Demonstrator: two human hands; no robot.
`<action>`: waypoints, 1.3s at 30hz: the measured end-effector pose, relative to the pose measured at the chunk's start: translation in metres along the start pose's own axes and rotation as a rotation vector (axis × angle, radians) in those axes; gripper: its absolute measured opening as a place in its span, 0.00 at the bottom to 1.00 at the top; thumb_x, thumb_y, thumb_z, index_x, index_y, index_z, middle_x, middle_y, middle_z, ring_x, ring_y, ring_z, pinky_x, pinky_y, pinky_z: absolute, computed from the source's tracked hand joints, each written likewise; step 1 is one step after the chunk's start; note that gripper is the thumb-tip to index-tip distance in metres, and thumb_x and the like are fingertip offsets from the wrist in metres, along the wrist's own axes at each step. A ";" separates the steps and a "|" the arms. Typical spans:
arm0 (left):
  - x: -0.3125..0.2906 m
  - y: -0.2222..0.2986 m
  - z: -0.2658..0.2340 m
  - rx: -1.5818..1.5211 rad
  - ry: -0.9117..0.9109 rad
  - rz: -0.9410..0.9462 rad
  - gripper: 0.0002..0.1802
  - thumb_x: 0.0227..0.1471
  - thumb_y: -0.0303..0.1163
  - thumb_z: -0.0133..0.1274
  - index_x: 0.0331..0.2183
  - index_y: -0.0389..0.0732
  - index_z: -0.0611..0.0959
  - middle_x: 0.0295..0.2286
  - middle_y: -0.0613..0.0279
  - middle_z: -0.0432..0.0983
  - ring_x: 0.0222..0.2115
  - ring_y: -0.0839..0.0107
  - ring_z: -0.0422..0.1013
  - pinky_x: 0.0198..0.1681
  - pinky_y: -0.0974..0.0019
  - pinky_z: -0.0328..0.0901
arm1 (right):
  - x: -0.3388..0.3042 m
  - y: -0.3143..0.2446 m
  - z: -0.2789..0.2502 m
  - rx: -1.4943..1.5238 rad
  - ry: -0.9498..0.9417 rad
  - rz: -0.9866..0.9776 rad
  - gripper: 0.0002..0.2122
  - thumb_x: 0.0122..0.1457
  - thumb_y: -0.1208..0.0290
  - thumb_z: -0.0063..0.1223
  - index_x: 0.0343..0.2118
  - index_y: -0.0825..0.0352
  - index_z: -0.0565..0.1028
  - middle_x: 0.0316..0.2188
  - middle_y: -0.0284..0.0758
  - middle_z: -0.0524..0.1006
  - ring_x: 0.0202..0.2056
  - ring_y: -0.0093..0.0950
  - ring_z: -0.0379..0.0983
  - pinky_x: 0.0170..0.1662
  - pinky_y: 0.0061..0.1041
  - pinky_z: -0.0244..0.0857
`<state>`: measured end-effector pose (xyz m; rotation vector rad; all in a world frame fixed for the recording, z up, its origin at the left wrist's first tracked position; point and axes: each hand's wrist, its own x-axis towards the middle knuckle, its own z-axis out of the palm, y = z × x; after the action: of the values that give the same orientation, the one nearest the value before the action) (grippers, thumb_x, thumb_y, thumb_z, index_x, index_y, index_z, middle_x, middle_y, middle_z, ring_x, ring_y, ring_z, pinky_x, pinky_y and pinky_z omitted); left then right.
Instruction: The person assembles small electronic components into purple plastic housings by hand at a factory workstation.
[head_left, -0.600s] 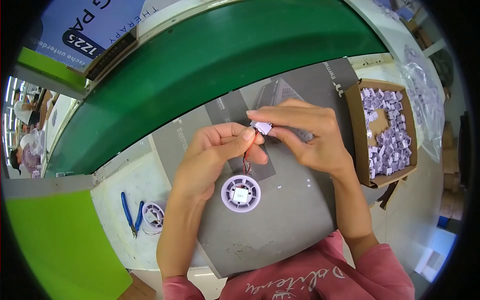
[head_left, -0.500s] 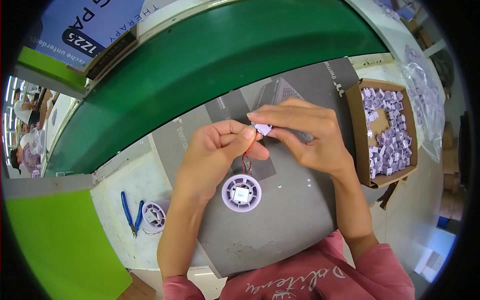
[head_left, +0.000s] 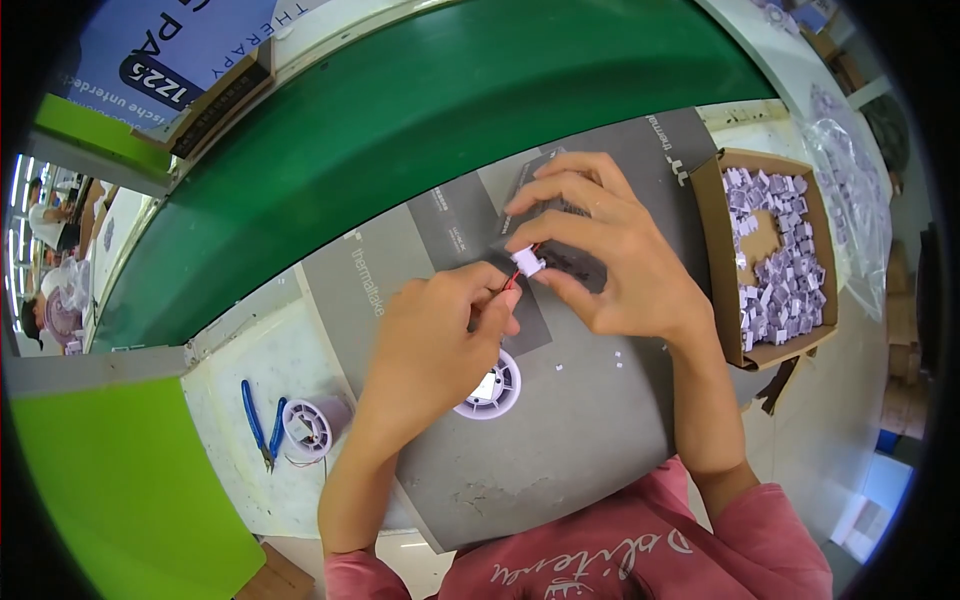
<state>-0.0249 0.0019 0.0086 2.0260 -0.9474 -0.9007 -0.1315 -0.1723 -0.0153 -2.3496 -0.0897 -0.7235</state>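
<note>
My right hand (head_left: 630,260) pinches a small white plastic piece (head_left: 528,261) between thumb and finger, its other fingers raised and spread. My left hand (head_left: 435,335), just beside it, has thumb and fingertips closed on thin red wire (head_left: 512,281) that runs up to the white piece. Below the left hand a round white fan-like unit (head_left: 506,393) with spokes and a pale square centre stands on the grey printed board (head_left: 560,460). Part of this unit is hidden by the left hand.
An open cardboard box (head_left: 707,230) of many small white pieces stands at the right. Blue-handled cutters (head_left: 277,430) and another round white unit (head_left: 307,428) lie at the left. Tiny white bits (head_left: 619,364) dot the board. Beyond it runs a green belt (head_left: 420,120).
My left hand has shifted down onto the red wire and now covers part of the round unit. The right hand's fingers have lifted and spread, with the white piece turned.
</note>
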 end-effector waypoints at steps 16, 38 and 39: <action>-0.038 0.017 -0.003 0.646 -0.058 0.152 0.31 0.31 0.44 0.72 0.38 0.43 0.76 0.28 0.55 0.78 0.30 0.52 0.76 0.32 0.54 0.68 | -0.009 -0.012 0.009 0.031 -0.356 0.033 0.19 0.39 0.78 0.66 0.38 0.65 0.78 0.34 0.33 0.78 0.43 0.36 0.71 0.48 0.35 0.64; -0.036 0.042 -0.035 -0.274 0.060 0.179 0.39 0.31 0.20 0.70 0.50 0.34 0.77 0.46 0.57 0.76 0.49 0.67 0.74 0.51 0.63 0.72 | 0.004 -0.023 -0.017 0.390 0.242 -0.051 0.09 0.46 0.84 0.66 0.31 0.70 0.81 0.37 0.40 0.82 0.37 0.30 0.79 0.40 0.26 0.74; -0.036 0.044 -0.034 -0.275 0.090 0.175 0.38 0.31 0.20 0.70 0.50 0.34 0.77 0.46 0.58 0.76 0.49 0.67 0.74 0.51 0.63 0.72 | 0.004 -0.023 -0.017 0.387 0.242 -0.052 0.09 0.46 0.84 0.66 0.31 0.70 0.81 0.37 0.40 0.82 0.37 0.30 0.79 0.40 0.26 0.74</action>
<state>-0.0288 0.0208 0.0714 1.7088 -0.8843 -0.7906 -0.1421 -0.1652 0.0110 -1.8866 -0.1694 -0.9210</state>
